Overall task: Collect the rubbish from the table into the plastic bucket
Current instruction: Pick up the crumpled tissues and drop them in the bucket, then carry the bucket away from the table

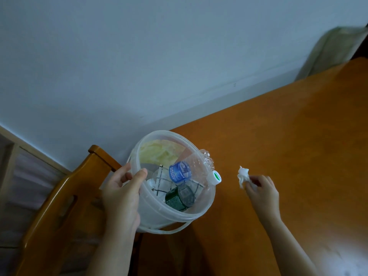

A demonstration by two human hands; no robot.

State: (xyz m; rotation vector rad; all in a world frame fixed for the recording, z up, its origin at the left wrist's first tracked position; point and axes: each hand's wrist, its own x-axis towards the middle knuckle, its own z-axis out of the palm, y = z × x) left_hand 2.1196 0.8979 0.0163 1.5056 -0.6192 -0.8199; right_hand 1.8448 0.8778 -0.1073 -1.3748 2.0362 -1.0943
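ok, right hand [260, 191] pinches white tissue wad [243, 175] over the table [298, 136], at 3 o'clock of the plastic bucket [203, 208]; left hand [119, 198] grips its rim at 9 o'clock. risk: crushed bottle [207, 166] overhangs the rim, could bounce the tissue out

Domestic room, likely home dining area. Evidence: orange wooden worktop [288, 146] against plain painted wall [139, 56], matching wooden chair [65, 196], skirting board [29, 148], cloth [330, 50] draped in corner.
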